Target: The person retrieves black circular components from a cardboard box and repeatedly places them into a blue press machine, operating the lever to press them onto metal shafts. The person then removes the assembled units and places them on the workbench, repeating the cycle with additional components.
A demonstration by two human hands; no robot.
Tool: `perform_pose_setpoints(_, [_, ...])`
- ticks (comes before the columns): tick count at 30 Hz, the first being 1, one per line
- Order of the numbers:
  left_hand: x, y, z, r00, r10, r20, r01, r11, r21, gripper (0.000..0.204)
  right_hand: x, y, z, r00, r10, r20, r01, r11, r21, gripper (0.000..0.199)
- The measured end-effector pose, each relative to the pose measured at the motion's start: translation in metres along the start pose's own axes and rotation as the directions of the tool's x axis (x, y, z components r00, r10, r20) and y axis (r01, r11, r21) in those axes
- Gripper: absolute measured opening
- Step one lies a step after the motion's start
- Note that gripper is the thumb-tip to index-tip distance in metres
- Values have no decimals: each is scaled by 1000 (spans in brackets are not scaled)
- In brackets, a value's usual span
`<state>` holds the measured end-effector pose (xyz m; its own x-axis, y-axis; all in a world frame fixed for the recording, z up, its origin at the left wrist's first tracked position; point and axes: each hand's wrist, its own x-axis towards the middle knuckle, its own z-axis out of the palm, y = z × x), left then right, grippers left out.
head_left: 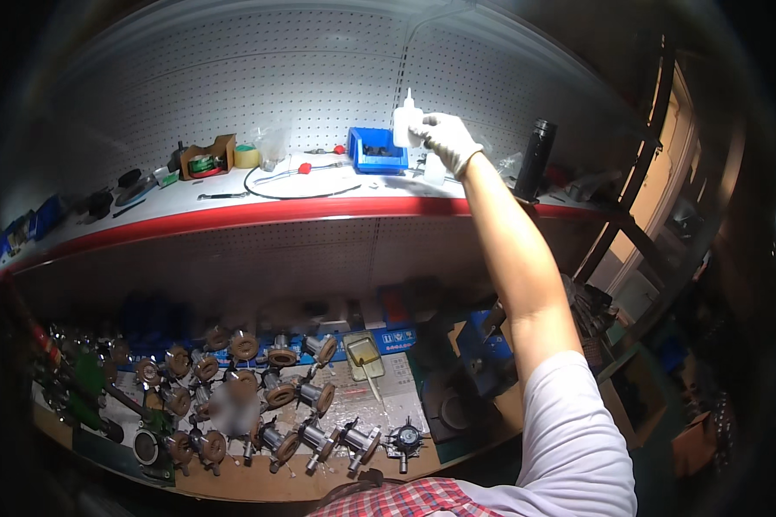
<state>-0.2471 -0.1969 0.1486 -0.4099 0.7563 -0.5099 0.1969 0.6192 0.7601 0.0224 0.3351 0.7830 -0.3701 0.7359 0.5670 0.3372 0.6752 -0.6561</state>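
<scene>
Head view: 1 gloved right hand [453, 143], fingers [426, 129] pinching 1 white bottle [404, 127] near 1 blue bin [381, 164].

Shelf [319, 209], upper half of frame: tape roll [247, 157], left of centre; bin [384, 164], centre; cylinder [536, 159], right. Right hand [451, 140], upper centre, with bottle [403, 127]. Counter [259, 484], below: machine parts [280, 395], lower left; tray [347, 351], right of most; brush [372, 386] across tray's near edge.
</scene>
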Motion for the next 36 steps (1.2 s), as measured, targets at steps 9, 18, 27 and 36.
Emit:
perform_pose_setpoints(9, [-61, -141, -13, 929, -360, -80, 365, 930, 50, 43, 25, 74, 95, 969, 244, 41, -197, 862, -467, 40])
perform_pose_setpoints(18, [-196, -308, 1, 855, -507, -110, 514, 795, 323, 41, 21, 39, 88, 991, -13, -131, -70, 789, -611, 61])
perform_pose_setpoints(27, [-155, -303, -122, 893, -411, -183, 450, 803, 391, 49, -214, -11, 45, 991, 10, -137, -29, 990, -138, 43])
perform_pose_setpoints(36, [-84, -220, -166, 969, -247, 0, 227, 892, 392, 39, -597, 166, 172, 614, 767, 186, -503, 562, -657, 106])
